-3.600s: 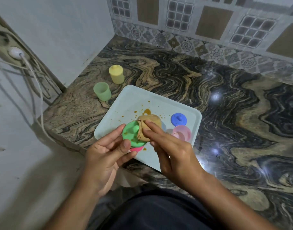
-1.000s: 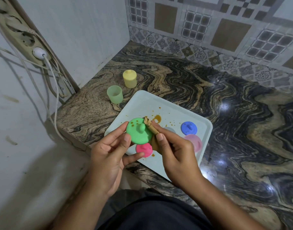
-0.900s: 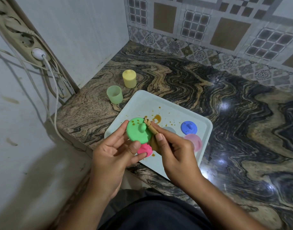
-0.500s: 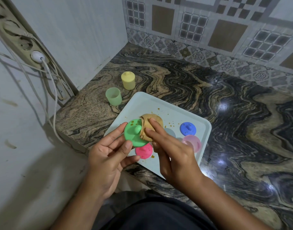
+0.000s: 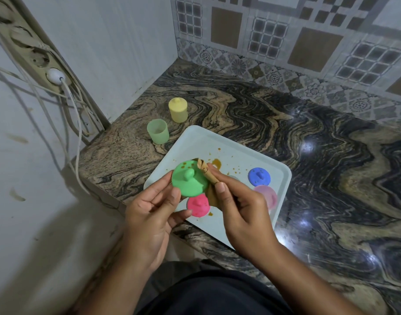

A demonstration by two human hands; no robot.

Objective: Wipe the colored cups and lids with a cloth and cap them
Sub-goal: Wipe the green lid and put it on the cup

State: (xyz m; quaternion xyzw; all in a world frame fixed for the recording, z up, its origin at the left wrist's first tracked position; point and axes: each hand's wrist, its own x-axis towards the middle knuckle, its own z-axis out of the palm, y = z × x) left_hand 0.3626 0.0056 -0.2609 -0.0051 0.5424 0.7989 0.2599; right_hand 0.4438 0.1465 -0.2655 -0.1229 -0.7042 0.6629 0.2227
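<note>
Left grip [image 5: 149, 214]: green lid [image 5: 190, 181], right grip [image 5: 245, 212]: cloth [image 5: 209, 176]

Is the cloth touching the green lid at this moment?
Touching. The head view shows the rolled cloth in the right hand lying against the right rim of the green lid, with no gap.

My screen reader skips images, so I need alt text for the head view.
A person's left hand holds a green lid while the right hand pinches a rolled tan cloth against its edge, above a stained white tray. A capped yellow cup and an open green cup stand on the marble counter beyond it.
</note>
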